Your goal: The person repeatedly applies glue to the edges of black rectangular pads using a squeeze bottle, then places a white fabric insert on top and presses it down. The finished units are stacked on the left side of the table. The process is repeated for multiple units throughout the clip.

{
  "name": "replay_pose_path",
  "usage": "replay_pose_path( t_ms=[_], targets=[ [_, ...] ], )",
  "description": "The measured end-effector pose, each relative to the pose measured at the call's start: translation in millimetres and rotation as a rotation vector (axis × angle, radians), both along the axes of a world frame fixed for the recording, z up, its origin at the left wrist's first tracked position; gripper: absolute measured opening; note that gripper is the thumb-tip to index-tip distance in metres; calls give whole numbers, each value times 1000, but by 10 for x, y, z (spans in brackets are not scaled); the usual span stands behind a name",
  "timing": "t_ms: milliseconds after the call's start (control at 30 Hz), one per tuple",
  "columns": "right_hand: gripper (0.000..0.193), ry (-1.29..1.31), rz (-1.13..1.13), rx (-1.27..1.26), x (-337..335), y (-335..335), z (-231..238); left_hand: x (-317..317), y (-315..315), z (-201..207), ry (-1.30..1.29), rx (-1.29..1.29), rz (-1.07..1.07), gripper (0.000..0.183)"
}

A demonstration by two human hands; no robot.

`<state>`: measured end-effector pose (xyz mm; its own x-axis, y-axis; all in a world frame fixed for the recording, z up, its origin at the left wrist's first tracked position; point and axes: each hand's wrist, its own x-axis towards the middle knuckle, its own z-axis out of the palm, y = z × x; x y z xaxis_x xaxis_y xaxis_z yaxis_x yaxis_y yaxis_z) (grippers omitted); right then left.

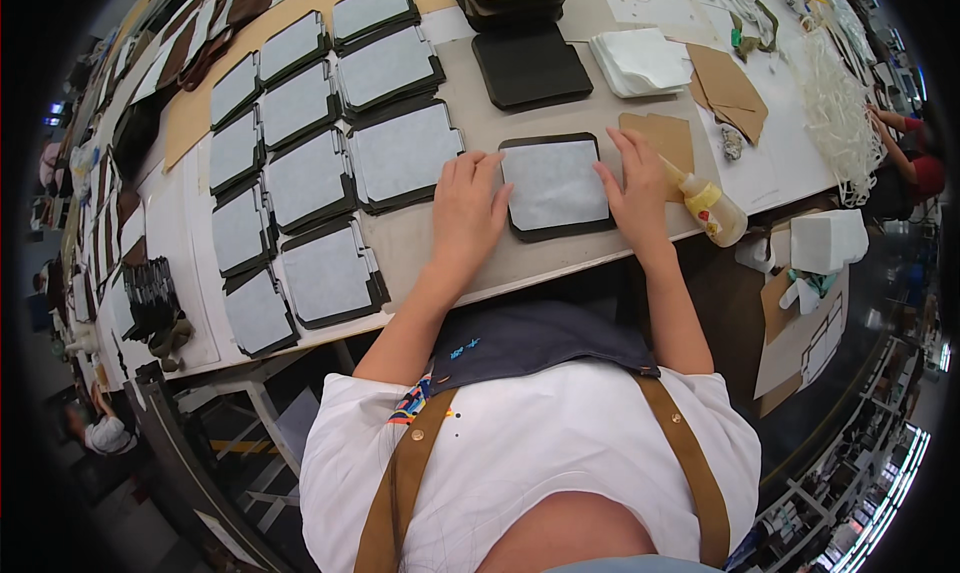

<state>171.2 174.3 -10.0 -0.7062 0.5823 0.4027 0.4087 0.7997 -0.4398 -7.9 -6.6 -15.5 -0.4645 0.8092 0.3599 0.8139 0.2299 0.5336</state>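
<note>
Dark panel with white sheet [556, 185]: lying flat on the worktable [480, 263], just left of the bottle; black, round-cornered, its white sheet on top leaving a dark border.
Left hand [468, 205]: at the panel's left edge, on the side away from the bottle; thumb and fingers stand moderately apart, tips at the border.
Right hand [640, 191]: between panel and bottle; thumb parted from the fingers, its tip at the panel's right edge. How firmly either hand presses cannot be told.
Bottle [716, 211]: translucent, yellowish, nozzle pointing toward the right hand; its yellow-and-red label is too small to make out.
Brown card [655, 138]: just beyond the bottle, partly covered by the right hand.
White sheets [640, 63]: a loose stack, farther beyond the bottle.
Black panels [530, 65]: beyond the bottle and to its left; the taller pile behind is cut off by the upper edge.
Sheet-topped stacks [405, 153]: well left of the bottle, in rows, white over black, overlapping.
Apron [540, 343]: nearer the wearer than the bottle, dark with brown straps; small light-blue embroidered characters run across it.
White cords [838, 118]: a tangled heap, beyond the bottle and to its right.
Co-worker [915, 158]: right of the bottle, red-sleeved, partly lost in the dark rim.
</note>
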Motion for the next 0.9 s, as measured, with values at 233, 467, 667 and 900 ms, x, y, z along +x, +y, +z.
replay_pose_path(
  t_ms=[233, 467, 667, 900],
  targets=[
    [91, -428, 240, 135, 14, -124, 39, 207, 106, -200, 179, -255, -186, 78],
    [96, -472, 138, 128, 327, -174, 180, 223, -66, -84, 145, -240, -189, 88],
    [95, -491, 79, 95, 532, -293, 122, 246, -236, -67, 184, -306, -312, 90],
    [87, -398, 294, 23, 481, -481, 247, 332, -171, -23, 243, -245, -531, 91]
  ],
)
